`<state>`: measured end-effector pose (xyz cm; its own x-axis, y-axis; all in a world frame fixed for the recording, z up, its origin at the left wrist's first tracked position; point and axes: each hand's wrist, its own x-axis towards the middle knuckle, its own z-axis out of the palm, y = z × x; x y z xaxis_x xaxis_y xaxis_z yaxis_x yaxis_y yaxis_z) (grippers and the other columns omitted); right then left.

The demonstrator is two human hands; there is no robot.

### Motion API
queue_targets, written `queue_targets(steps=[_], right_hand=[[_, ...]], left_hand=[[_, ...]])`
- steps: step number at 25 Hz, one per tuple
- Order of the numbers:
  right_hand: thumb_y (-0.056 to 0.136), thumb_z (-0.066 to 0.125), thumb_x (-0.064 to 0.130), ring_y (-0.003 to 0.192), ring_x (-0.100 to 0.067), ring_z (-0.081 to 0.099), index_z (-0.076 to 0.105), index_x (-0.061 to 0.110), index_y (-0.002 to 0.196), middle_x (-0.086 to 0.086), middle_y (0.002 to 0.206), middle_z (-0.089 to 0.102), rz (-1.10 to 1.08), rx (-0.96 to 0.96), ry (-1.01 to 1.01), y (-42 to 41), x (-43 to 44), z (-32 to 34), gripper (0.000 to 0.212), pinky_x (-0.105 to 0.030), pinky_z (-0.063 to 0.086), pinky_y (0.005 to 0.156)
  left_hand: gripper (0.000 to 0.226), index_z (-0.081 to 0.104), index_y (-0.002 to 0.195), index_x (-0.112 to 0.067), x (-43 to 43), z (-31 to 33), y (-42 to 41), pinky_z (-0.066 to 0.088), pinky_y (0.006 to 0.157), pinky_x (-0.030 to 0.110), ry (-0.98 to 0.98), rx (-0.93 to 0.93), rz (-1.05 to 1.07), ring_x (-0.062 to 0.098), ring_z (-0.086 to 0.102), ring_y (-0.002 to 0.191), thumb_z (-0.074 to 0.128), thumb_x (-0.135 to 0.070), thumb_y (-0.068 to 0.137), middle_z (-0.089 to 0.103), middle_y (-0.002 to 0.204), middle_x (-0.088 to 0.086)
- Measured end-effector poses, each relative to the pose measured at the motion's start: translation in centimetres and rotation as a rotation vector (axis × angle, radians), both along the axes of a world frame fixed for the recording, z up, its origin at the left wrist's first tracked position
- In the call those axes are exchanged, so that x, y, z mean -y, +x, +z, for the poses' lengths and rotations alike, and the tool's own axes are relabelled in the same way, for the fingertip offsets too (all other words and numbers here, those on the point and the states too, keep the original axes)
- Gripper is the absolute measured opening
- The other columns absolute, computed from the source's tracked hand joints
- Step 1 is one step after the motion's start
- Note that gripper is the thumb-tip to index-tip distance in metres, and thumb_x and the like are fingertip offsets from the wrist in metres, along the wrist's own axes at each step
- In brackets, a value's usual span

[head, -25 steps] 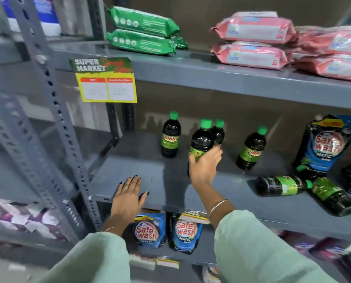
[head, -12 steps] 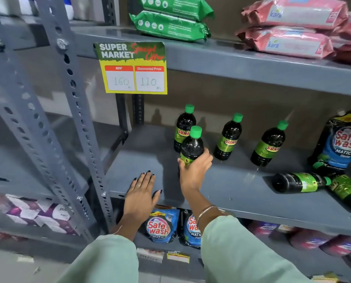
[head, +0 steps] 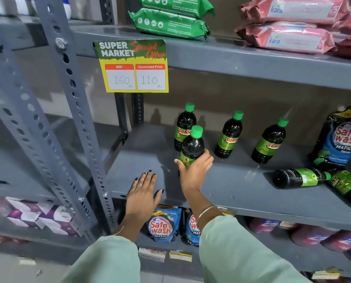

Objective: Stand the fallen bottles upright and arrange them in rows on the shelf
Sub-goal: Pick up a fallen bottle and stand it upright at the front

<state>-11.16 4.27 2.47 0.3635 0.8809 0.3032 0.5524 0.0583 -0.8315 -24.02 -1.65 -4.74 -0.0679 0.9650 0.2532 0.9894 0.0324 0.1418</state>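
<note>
Shelving unit: you face a grey metal rack (head: 242,184) with perforated uprights; its middle shelf is where your hands are.
Upper shelf: green wipe packs (head: 170,21) are stacked at the left, and pink Kara packs (head: 287,35) are stacked at the right.
Price sign: a yellow and green "Super Market Special Offer" card (head: 132,66) hangs from the upper shelf's front edge, reading 160 and 110.
Safewash pouch: a large blue and black pouch (head: 342,137) stands at the right end of the middle shelf.
Lower shelf: two Safewash pouches (head: 164,225) stand just below your wrists.
Standing bottles: three dark Sunny bottles with green caps stand upright along the back, the left one (head: 184,123), the middle one (head: 229,135) and the right one (head: 270,141), spaced apart.
Held bottle: a fourth Sunny bottle (head: 192,146) is upright, directly in front of the left back bottle; your hand hides its base, so you cannot tell whether it touches the shelf.
Fallen bottles: one bottle (head: 299,177) lies on its side with its cap pointing right; a second one (head: 348,186) lies just beside it at the right edge.
Right hand: your right hand (head: 195,170) is wrapped around the lower half of the held bottle, fingers curled over its label.
Left hand: your left hand (head: 144,193) lies flat on the shelf's front edge, fingers spread, holding nothing, just left of the held bottle.
</note>
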Motion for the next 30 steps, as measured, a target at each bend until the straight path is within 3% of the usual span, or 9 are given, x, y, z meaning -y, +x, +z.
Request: queue_targets(steps=[5, 10, 15, 19, 25, 30], right_hand=[[0.074, 0.063, 0.006, 0.117, -0.028, 0.048, 0.028, 0.013, 0.136, -0.01, 0.129, 0.046, 0.132, -0.225, -0.038, 0.7, 0.5, -1.3, 0.072, -0.036, 0.046, 0.088], [0.073, 0.074, 0.011, 0.126, -0.027, 0.039, 0.035, 0.005, 0.132, -0.013, 0.128, 0.044, 0.109, -0.122, -0.031, 0.8, 0.4, -0.9, 0.071, -0.037, 0.041, 0.098], [0.07, 0.072, 0.016, 0.128, -0.026, 0.041, 0.025, 0.009, 0.139, -0.013, 0.135, 0.042, 0.19, -0.137, -0.086, 1.1, 0.3, -1.8, 0.084, -0.042, 0.044, 0.103], [0.072, 0.07, 0.014, 0.108, -0.027, 0.058, 0.031, 0.016, 0.132, -0.008, 0.12, 0.056, 0.206, -0.213, -0.135, 1.3, 0.3, -1.9, 0.071, -0.041, 0.052, 0.087], [0.066, 0.083, 0.026, 0.118, -0.023, 0.039, 0.04, 0.005, 0.127, -0.011, 0.122, 0.044, 0.111, -0.059, -0.117, 0.8, 0.0, -1.7, 0.077, -0.035, 0.041, 0.096], [0.067, 0.071, 0.009, 0.107, -0.027, 0.055, 0.044, 0.015, 0.116, -0.008, 0.11, 0.057, 0.2, -0.211, -0.152, 1.5, 0.4, -2.6, 0.057, -0.039, 0.05, 0.088]], left_hand=[[0.079, 0.046, 0.131, -0.01, 0.0, 0.1, 0.0, 0.027, 0.104, 0.039, -0.014, 0.017, 0.006, 0.023, 0.042, 0.127, -0.006, -0.053, 0.089, 0.047, 0.137, 0.009], [0.069, 0.046, 0.13, -0.01, 0.0, -0.1, 0.0, 0.027, 0.104, 0.04, 0.001, 0.002, 0.004, 0.023, 0.042, 0.127, 0.01, -0.051, 0.088, 0.047, 0.137, 0.009], [0.068, 0.04, 0.134, -0.01, -0.1, -0.3, 0.0, 0.022, 0.107, 0.038, 0.008, -0.013, -0.007, 0.023, 0.036, 0.131, 0.012, -0.05, 0.086, 0.041, 0.141, 0.009], [0.07, 0.036, 0.136, -0.011, -0.1, -0.4, -0.1, 0.019, 0.108, 0.037, 0.01, -0.016, -0.014, 0.022, 0.031, 0.133, 0.009, -0.051, 0.086, 0.037, 0.144, 0.008], [0.07, 0.035, 0.137, -0.012, -0.2, -0.5, -0.1, 0.015, 0.108, 0.036, 0.013, -0.014, -0.014, 0.021, 0.03, 0.134, 0.009, -0.051, 0.086, 0.036, 0.145, 0.007], [0.066, 0.04, 0.134, -0.01, -0.1, -0.6, -0.1, 0.02, 0.107, 0.039, 0.016, -0.009, -0.013, 0.023, 0.035, 0.131, 0.014, -0.049, 0.087, 0.042, 0.141, 0.008]])
